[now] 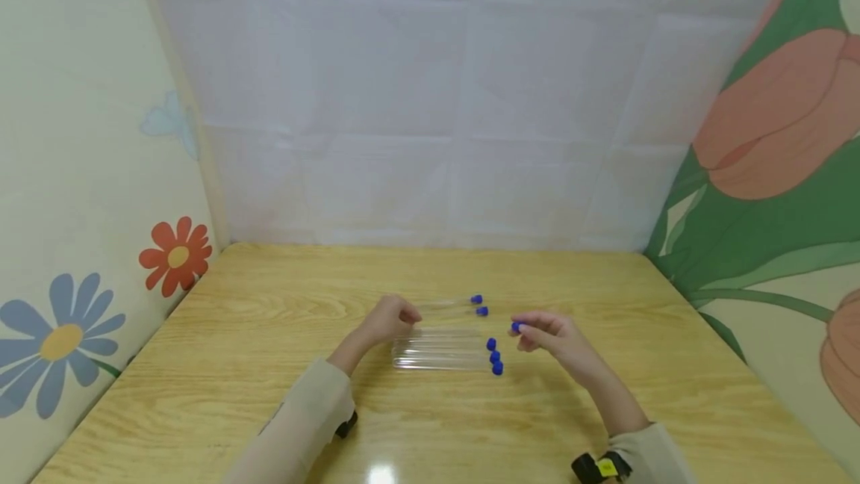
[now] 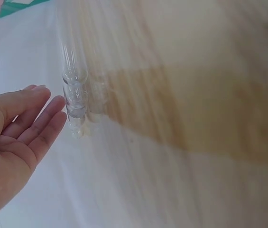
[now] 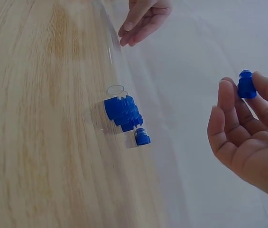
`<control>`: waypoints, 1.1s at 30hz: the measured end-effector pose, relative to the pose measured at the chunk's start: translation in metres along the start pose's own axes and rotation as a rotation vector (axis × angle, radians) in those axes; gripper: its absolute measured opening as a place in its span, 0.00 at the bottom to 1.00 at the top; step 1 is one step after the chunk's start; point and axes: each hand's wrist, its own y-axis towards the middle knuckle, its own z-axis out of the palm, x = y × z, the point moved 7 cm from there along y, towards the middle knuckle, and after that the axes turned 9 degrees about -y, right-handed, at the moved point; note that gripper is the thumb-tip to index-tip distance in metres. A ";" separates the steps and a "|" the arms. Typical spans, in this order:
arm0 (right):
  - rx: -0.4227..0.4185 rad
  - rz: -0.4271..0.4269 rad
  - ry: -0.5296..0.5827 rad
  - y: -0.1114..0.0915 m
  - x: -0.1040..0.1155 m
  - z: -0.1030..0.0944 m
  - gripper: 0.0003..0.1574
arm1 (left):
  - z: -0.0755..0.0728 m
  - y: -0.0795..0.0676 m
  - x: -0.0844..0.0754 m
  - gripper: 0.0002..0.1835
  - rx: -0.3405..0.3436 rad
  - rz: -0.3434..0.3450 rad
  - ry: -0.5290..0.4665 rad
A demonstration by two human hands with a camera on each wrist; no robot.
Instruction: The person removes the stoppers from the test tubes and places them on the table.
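My right hand point(image 1: 554, 338) pinches a blue stopper point(image 3: 246, 85) between thumb and fingertip, raised above the table. Several clear test tubes point(image 1: 440, 351) lie side by side in front of me, rounded ends to the left. Beside their right ends sit three blue stoppers point(image 1: 495, 356); whether these touch the tubes I cannot tell. Behind them lie two tubes point(image 1: 443, 305) with blue stoppers point(image 1: 482, 311) at their right ends. My left hand point(image 1: 393, 318) is at the tubes' rounded ends. In the left wrist view its loosely bent fingers point(image 2: 53, 111) hold nothing visible.
The wooden table point(image 1: 269, 320) meets a white cloth backdrop point(image 1: 437, 110) at the back. Flower-patterned panels stand at the left point(image 1: 87, 170) and right point(image 1: 773, 193). In the right wrist view, an open tube rim point(image 3: 115, 89) shows beside the stoppers.
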 end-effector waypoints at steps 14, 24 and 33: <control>0.028 0.065 -0.021 0.001 -0.010 0.002 0.18 | -0.012 -0.005 0.002 0.11 -0.051 -0.050 -0.141; -0.001 0.170 -0.008 0.011 -0.020 0.002 0.20 | -0.022 -0.011 -0.003 0.14 -0.085 -0.054 -0.248; -0.005 0.153 -0.117 0.031 -0.021 0.002 0.20 | -0.030 -0.019 0.002 0.16 -0.112 -0.136 -0.340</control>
